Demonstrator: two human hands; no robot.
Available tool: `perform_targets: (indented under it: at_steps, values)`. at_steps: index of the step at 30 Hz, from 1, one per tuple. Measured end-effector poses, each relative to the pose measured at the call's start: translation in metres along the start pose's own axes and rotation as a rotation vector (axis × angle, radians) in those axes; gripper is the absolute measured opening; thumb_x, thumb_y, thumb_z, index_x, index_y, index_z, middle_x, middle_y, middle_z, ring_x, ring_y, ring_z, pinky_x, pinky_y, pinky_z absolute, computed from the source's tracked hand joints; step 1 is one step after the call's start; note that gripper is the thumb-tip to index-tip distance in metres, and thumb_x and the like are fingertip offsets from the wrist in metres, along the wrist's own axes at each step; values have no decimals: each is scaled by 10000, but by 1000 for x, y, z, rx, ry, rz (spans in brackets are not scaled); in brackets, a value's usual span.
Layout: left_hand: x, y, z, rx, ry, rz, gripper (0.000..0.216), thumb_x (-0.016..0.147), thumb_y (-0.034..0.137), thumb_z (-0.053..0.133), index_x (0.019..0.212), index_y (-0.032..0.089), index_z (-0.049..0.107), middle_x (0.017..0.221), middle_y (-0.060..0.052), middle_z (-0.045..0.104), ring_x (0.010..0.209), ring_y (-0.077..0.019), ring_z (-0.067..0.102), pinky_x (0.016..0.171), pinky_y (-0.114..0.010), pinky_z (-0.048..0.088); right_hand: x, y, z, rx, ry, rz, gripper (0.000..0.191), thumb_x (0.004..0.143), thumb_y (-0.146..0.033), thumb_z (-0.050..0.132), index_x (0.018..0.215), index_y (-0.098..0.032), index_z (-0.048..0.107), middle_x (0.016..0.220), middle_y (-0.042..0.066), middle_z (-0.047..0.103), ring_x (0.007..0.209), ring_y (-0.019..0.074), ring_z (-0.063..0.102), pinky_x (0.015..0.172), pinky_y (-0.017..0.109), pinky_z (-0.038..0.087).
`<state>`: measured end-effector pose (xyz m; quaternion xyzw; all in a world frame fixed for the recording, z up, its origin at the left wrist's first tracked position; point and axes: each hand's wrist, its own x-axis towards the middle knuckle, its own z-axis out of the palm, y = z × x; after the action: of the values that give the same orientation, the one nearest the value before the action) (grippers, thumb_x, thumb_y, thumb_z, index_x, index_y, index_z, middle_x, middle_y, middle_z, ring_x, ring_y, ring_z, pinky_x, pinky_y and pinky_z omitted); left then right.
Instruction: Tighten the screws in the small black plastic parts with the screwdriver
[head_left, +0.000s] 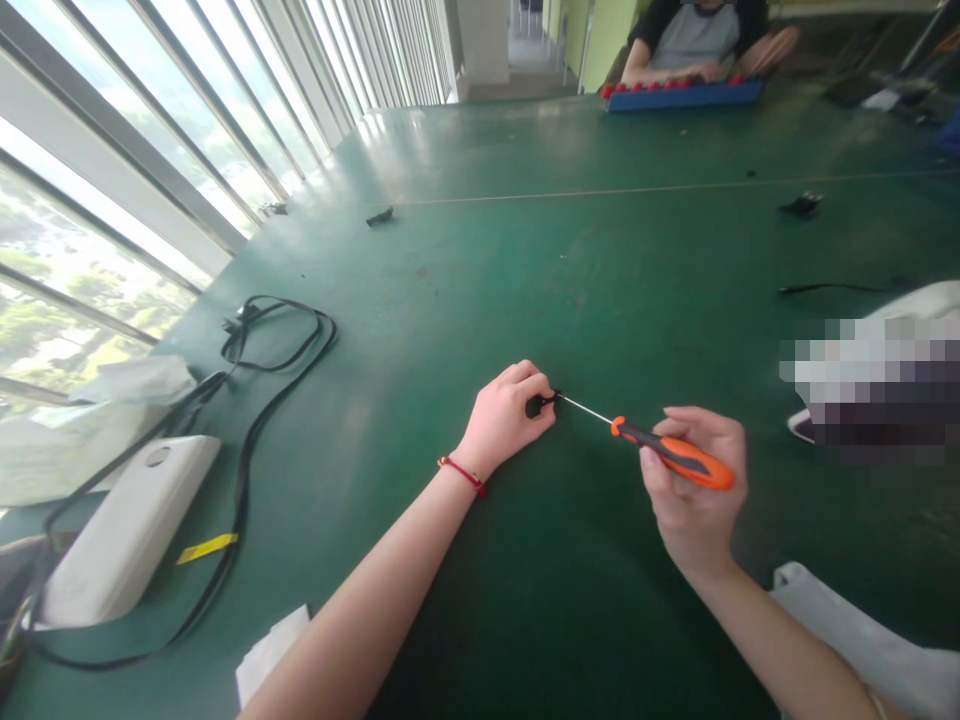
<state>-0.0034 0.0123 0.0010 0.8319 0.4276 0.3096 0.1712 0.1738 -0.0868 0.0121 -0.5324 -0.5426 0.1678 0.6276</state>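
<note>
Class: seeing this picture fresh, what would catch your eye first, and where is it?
The orange-and-black screwdriver stands out first, right of centre in the right hand, its thin shaft aimed at a small black part in the left hand. Next comes the red bracelet on that wrist, then the white oblong object near the black cable at the left of the green table.

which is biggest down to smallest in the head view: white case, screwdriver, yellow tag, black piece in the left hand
By visible area:
1. white case
2. screwdriver
3. yellow tag
4. black piece, partly hidden in the left hand, so ranked by what shows
</note>
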Motion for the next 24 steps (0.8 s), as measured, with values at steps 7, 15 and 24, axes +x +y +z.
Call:
perform_targets:
  at_steps: [7, 15, 24]
  values:
    - [0, -2, 0, 5, -1, 28, 43, 787, 160, 565, 771, 192, 589, 913, -18, 617, 833, -148, 589, 742, -253, 491, -6, -10, 13, -78, -26, 71, 38, 854, -183, 566, 868, -196, 599, 565, -58, 508, 425, 64, 443, 408, 195, 361]
    - [0, -3, 1, 15, -4, 38, 51, 800, 154, 559, 781, 193, 586, 899, -20, 628, 838, -154, 588, 762, -266, 497, -9, -12, 9, -65, -125, 30, 248, 795, -176, 620, 1037, -202, 570, 745, -22, 543, 552, 94, 536, 497, 222, 461]
    - [1, -2, -1, -3, -27, 22, 51, 809, 156, 560, 789, 192, 591, 889, -27, 638, 842, -163, 591, 766, -280, 498, -5, -11, 4, -73, -153, 48, 243, 796, -169, 629, 1032, -209, 590, 798, -10, 607, 620, 103, 590, 543, 214, 481]
